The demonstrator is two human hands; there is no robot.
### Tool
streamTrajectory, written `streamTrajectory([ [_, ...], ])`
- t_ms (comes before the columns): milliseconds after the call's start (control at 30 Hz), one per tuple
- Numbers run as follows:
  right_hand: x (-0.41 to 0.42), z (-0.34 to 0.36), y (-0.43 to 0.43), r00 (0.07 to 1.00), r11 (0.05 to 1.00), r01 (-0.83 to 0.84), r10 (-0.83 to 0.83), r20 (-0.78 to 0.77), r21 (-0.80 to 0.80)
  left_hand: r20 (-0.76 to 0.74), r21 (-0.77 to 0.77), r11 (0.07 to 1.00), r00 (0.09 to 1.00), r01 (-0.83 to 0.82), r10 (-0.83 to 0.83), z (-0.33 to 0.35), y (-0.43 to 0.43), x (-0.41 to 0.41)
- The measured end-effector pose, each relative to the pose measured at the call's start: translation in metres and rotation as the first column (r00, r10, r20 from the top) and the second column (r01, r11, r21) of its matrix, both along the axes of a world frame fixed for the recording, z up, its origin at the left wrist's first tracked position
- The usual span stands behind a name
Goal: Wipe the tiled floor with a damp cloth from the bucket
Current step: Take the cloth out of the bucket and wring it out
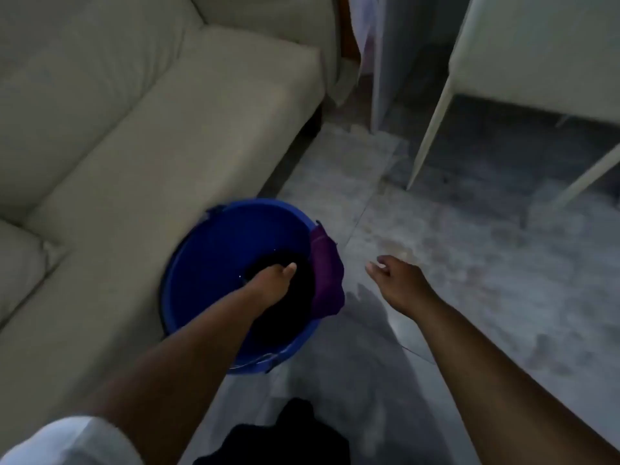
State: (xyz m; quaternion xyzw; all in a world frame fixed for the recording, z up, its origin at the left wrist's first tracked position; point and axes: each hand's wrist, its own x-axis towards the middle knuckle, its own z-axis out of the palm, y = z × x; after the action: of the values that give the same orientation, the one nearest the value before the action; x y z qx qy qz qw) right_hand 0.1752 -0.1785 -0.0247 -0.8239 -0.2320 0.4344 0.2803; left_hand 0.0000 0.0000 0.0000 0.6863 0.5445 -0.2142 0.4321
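Reaching into the blue bucket (208,263), the left hand (273,280) seems closed on something dark; the right hand (399,276) hovers spread; next, wringing the purple cloth (327,276).

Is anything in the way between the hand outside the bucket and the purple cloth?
Nothing visible. The right hand hovers open over the tiled floor, beside the purple cloth draped over the blue bucket rim. The left hand is inside the bucket.

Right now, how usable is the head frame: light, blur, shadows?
Head view: dim and soft overall, wide-angle bend at the cream sofa; inside of the round blue plastic bucket nearly black around the left hand; right hand readable, arm shadow on the grey tiled floor.
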Motion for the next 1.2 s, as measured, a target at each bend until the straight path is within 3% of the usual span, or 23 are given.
streamTrajectory([
  [100, -0.013, -0.085, 0.024, 0.992, 0.996, 0.046, -0.038, -0.122, 0.071, 0.101, -0.211, 0.966, 0.979, -0.151, 0.175, -0.075, -0.008, 0.01],
  [133, -0.017, -0.107, 0.031, 0.97, 0.991, 0.089, -0.063, -0.235, 0.103, 0.144, -0.282, 0.941, 0.961, -0.188, 0.236, -0.094, -0.008, 0.014],
  [200, -0.023, -0.147, 0.044, 0.856, 0.958, 0.215, -0.092, -0.509, 0.189, 0.246, -0.351, 0.905, 0.909, -0.24, 0.337, -0.127, -0.006, 0.02],
  [267, -0.025, -0.178, 0.05, 0.729, 0.907, 0.315, -0.042, -0.683, 0.281, 0.324, -0.352, 0.897, 0.864, -0.269, 0.386, -0.153, -0.003, 0.026],
  [367, -0.027, -0.194, 0.056, 0.585, 0.803, 0.443, 0.078, -0.807, 0.399, 0.374, -0.345, 0.89, 0.825, -0.299, 0.423, -0.159, 0.0, 0.029],
  [500, -0.026, -0.179, 0.055, 0.511, 0.726, 0.522, 0.154, -0.846, 0.447, 0.391, -0.443, 0.83, 0.76, -0.34, 0.52, -0.144, 0.0, 0.025],
  [600, -0.015, -0.164, 0.052, 0.572, 0.696, 0.552, 0.086, -0.816, 0.46, 0.408, -0.399, 0.857, 0.774, -0.326, 0.484, -0.132, -0.009, 0.018],
  [667, -0.007, -0.151, 0.053, 0.614, 0.683, 0.539, 0.082, -0.785, 0.493, 0.437, -0.255, 0.893, 0.779, -0.372, 0.449, -0.125, -0.008, 0.012],
  [767, 0.016, -0.134, 0.044, 0.704, 0.632, 0.506, 0.091, -0.704, 0.588, 0.575, -0.068, 0.891, 0.712, -0.449, 0.403, -0.103, -0.002, 0.018],
  [867, 0.039, -0.11, 0.033, 0.792, 0.553, 0.484, 0.051, -0.608, 0.678, 0.739, 0.103, 0.902, 0.639, -0.419, 0.213, -0.069, 0.011, 0.044],
  [967, 0.07, -0.091, 0.011, 0.855, 0.512, 0.47, -0.063, -0.515, 0.719, 0.802, 0.212, 0.9, 0.595, -0.38, 0.062, -0.047, 0.009, 0.099],
  [1067, 0.108, -0.084, -0.024, 0.921, 0.57, 0.383, -0.179, -0.345, 0.727, 0.731, 0.434, 0.885, 0.641, -0.168, -0.236, -0.039, -0.021, 0.158],
  [1200, 0.148, -0.105, -0.08, 0.967, 0.748, 0.233, -0.248, -0.064, 0.622, 0.629, 0.507, 0.853, 0.623, 0.126, -0.466, -0.068, -0.101, 0.206],
])
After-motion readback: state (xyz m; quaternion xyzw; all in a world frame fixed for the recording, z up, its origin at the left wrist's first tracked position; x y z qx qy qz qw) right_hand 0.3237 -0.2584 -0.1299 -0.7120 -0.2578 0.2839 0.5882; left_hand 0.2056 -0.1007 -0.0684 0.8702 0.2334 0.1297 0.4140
